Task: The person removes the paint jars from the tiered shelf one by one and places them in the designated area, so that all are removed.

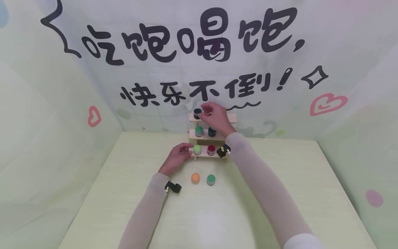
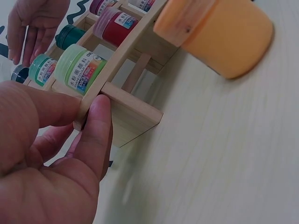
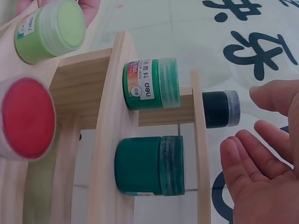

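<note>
A three-tier wooden rack (image 1: 232, 118) holds small paint jars. My left hand (image 1: 178, 157) pinches the left end of its lowest shelf between thumb and fingers. Close to that hand stands a light green jar (image 2: 80, 70), with a red jar (image 2: 115, 27) beside it. My right hand (image 3: 268, 154) is at the top shelf with fingers relaxed, just off the lid of a dark paint jar (image 3: 221, 108). On the middle shelf sit a green jar (image 3: 150, 84) and a dark teal jar (image 3: 149, 165). My right hand and sleeve cover part of the rack's right side in the head view.
On the table in front of the rack stand an orange jar (image 1: 195, 178) and another green jar (image 1: 211, 180). Behind the rack hangs a pale cloth backdrop (image 1: 174, 72) with black lettering. Another labelled jar (image 2: 143, 4) shows past the red one.
</note>
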`<state>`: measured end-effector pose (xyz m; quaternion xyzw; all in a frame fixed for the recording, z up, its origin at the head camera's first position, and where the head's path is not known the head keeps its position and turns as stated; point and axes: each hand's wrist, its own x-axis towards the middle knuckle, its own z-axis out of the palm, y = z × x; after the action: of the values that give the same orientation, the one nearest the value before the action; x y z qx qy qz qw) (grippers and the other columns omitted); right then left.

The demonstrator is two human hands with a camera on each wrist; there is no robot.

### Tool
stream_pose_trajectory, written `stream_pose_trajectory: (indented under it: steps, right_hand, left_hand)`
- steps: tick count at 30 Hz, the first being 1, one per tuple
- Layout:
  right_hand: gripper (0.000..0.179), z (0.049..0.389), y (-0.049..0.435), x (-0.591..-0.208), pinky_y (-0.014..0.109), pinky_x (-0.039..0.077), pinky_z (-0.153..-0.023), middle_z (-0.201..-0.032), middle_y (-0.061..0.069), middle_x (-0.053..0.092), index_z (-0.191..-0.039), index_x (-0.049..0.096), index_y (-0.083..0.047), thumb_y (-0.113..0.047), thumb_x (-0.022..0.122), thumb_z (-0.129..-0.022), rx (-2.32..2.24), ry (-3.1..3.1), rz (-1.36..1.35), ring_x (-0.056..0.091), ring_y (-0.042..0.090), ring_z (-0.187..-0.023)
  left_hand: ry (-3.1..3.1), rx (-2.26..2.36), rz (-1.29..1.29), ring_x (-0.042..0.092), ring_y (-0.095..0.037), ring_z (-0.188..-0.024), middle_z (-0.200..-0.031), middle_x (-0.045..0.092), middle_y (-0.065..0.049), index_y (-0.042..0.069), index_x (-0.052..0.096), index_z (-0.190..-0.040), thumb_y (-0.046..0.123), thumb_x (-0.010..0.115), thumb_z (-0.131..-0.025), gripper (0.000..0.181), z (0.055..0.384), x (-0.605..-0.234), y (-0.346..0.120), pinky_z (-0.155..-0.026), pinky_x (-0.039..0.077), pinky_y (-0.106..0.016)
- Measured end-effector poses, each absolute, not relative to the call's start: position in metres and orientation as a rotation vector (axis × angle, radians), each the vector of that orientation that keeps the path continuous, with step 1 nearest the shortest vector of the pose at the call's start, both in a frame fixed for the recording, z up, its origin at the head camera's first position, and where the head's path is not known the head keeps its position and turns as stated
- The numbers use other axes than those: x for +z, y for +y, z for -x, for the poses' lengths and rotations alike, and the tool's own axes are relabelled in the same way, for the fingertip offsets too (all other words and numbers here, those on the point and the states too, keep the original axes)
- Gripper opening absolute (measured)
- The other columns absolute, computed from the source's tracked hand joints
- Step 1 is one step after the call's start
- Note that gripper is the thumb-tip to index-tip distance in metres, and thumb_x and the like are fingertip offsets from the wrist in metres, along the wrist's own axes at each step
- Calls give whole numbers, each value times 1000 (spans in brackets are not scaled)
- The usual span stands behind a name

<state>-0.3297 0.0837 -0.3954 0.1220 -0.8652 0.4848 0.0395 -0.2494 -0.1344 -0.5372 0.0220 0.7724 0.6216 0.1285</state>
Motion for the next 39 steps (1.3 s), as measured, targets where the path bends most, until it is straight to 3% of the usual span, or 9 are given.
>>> stream_pose_trajectory:
  steps: [9, 17, 31, 39]
  right_hand:
    - [52, 342, 75, -396, 39, 58, -107, -127, 8, 72, -141, 65, -12, -27, 80, -94, 1432, -2749, -419, 68, 22, -117]
    - [47, 343, 77, -401, 40, 58, -103, -121, 8, 74, -136, 68, -11, -26, 81, -93, 1426, -2727, -437, 68, 23, -112]
    - [49, 325, 83, -399, 39, 62, -101, -121, 4, 76, -136, 70, -15, -26, 84, -91, 1557, -2642, -413, 72, 23, -114]
    - [47, 310, 92, -400, 36, 63, -102, -125, 6, 74, -137, 69, -13, -22, 82, -93, 1627, -2627, -410, 73, 23, -114]
  left_hand:
    - [2203, 1868, -85, 68, -22, -115, -126, 66, -11, 16, 67, -135, 13, 69, -100, 36, 254, -542, -135, -95, 63, -28]
    - [2191, 1870, -85, 64, -23, -118, -128, 63, -11, 15, 68, -134, 11, 69, -100, 35, 253, -542, -133, -96, 63, -28]
    - [2220, 1824, -77, 62, -24, -121, -129, 63, -9, 19, 68, -135, 15, 69, -100, 35, 251, -538, -137, -102, 59, -32]
    - [2208, 1818, -80, 61, -24, -117, -129, 62, -9, 19, 68, -134, 16, 70, -100, 34, 253, -537, -136, -99, 59, -32]
